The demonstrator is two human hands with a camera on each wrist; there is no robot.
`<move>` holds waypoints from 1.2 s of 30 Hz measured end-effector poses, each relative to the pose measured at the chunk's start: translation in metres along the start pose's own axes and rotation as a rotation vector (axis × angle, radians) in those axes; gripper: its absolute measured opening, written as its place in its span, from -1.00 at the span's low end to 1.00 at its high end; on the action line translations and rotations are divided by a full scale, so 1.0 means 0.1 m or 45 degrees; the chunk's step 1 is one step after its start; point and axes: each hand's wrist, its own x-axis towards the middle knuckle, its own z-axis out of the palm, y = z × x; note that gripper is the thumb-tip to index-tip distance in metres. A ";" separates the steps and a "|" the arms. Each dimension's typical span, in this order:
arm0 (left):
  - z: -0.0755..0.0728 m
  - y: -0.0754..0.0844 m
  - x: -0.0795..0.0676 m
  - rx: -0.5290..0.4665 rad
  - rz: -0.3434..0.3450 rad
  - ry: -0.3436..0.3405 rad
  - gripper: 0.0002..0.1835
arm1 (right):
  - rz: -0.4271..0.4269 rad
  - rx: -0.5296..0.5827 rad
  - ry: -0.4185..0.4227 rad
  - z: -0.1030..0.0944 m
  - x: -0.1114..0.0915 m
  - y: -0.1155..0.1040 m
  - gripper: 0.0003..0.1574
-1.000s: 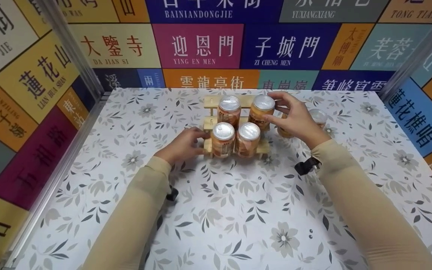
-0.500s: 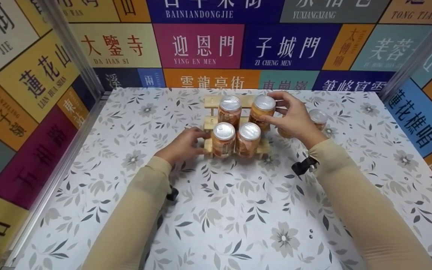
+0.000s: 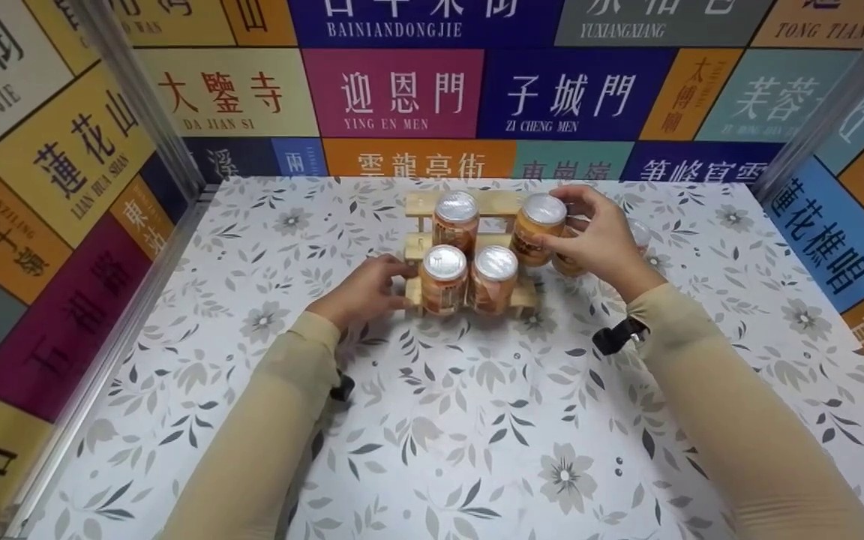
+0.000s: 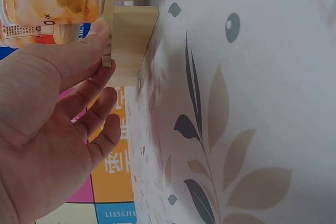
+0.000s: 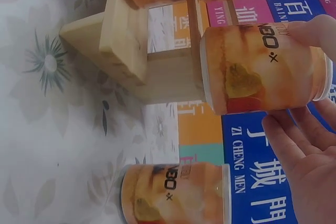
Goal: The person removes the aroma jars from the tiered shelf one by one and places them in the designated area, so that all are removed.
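Observation:
My right hand (image 3: 606, 244) grips an orange-labelled can (image 3: 531, 241) with a silver lid, thumb on one side and fingers on the other. In the right wrist view this can (image 5: 236, 72) is beside the stepped wooden rack (image 5: 123, 35), above table height. My left hand (image 3: 363, 291) pinches the left end of the rack's lowest step (image 4: 108, 19) between thumb and forefinger. Two similar cans stand on that step, the left can (image 3: 443, 289) and the right can (image 3: 492, 289). Behind them another can (image 3: 454, 225) stands on the middle step.
To the right of the rack, a can (image 3: 567, 261) stands on the floral tabletop (image 3: 432, 450), partly behind my right hand. A further can (image 3: 639, 234) shows beyond the hand. Panels with large characters (image 3: 394, 94) wall in the table at the back and sides.
My right hand has moved the gripped can slightly right and toward me, away from its place on the middle step. The left hand stays on the rack.

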 end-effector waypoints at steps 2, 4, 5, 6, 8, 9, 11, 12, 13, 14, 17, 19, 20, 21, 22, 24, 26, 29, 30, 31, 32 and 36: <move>0.00 -0.01 0.00 -0.006 -0.008 -0.004 -0.41 | -0.002 0.002 0.001 -0.02 -0.01 0.01 -0.15; 0.00 -0.02 -0.01 -0.009 -0.017 -0.006 -0.41 | -0.004 0.001 0.001 -0.06 -0.02 0.02 -0.15; 0.00 -0.02 -0.01 -0.011 -0.022 -0.006 -0.41 | -0.003 0.002 0.003 -0.08 -0.03 0.02 -0.14; 0.00 -0.02 -0.01 -0.012 -0.020 -0.005 -0.41 | -0.001 -0.002 0.006 -0.10 -0.03 0.02 -0.14; -0.01 -0.02 -0.01 -0.015 -0.022 -0.004 -0.41 | 0.001 -0.013 0.012 -0.15 -0.03 0.02 -0.14; -0.01 -0.02 0.00 -0.019 -0.024 -0.004 -0.42 | 0.007 -0.024 0.015 -0.18 -0.04 0.01 -0.13; -0.01 -0.02 0.00 -0.027 -0.034 -0.007 -0.42 | 0.015 -0.042 0.021 -0.24 -0.04 0.01 -0.12; -0.01 -0.02 0.00 -0.029 -0.038 -0.010 -0.42 | 0.017 -0.054 0.023 -0.27 -0.05 0.01 -0.12; 0.00 -0.02 0.00 -0.031 -0.042 -0.013 -0.42 | 0.023 -0.068 0.026 -0.30 -0.05 0.01 -0.12; 0.00 -0.03 0.00 -0.025 -0.032 -0.014 -0.43 | 0.022 -0.087 0.034 -0.33 -0.05 0.01 -0.10; 0.00 -0.04 0.00 -0.005 -0.003 -0.016 -0.46 | 0.029 -0.096 0.061 -0.43 -0.05 0.03 -0.09; 0.00 -0.05 0.00 0.005 0.011 -0.015 -0.48 | 0.040 -0.113 0.087 -0.50 -0.04 0.06 -0.09; 0.00 -0.05 0.00 0.010 0.014 -0.015 -0.49 | 0.040 -0.114 0.099 -0.54 -0.04 0.08 -0.09; 0.00 -0.04 0.00 0.009 0.006 -0.017 -0.49 | 0.050 -0.107 0.107 -0.58 -0.04 0.09 -0.09; 0.00 -0.04 0.00 0.005 -0.002 -0.017 -0.49 | 0.057 -0.113 0.116 -0.63 -0.04 0.12 -0.09; 0.00 -0.04 0.00 -0.002 -0.013 -0.017 -0.48 | 0.068 -0.120 0.136 -0.71 -0.04 0.16 -0.09; 0.00 -0.03 0.01 -0.008 -0.014 -0.014 -0.48 | 0.083 -0.119 0.160 -0.80 -0.03 0.21 -0.09; 0.00 -0.03 0.01 -0.010 -0.006 -0.011 -0.47 | 0.122 -0.125 0.204 -0.94 -0.04 0.27 -0.08; 0.00 -0.03 0.01 -0.008 -0.002 -0.011 -0.47 | 0.136 -0.118 0.221 -0.99 -0.04 0.30 -0.09; 0.00 -0.02 0.01 -0.005 0.002 -0.011 -0.47 | 0.149 -0.117 0.238 -1.04 -0.04 0.32 -0.09; 0.00 -0.02 0.01 -0.001 0.005 -0.012 -0.47 | 0.162 -0.111 0.255 -1.09 -0.05 0.33 -0.09; 0.00 -0.01 0.01 0.006 -0.001 -0.017 -0.47 | 0.213 -0.068 0.312 -1.27 -0.06 0.39 -0.11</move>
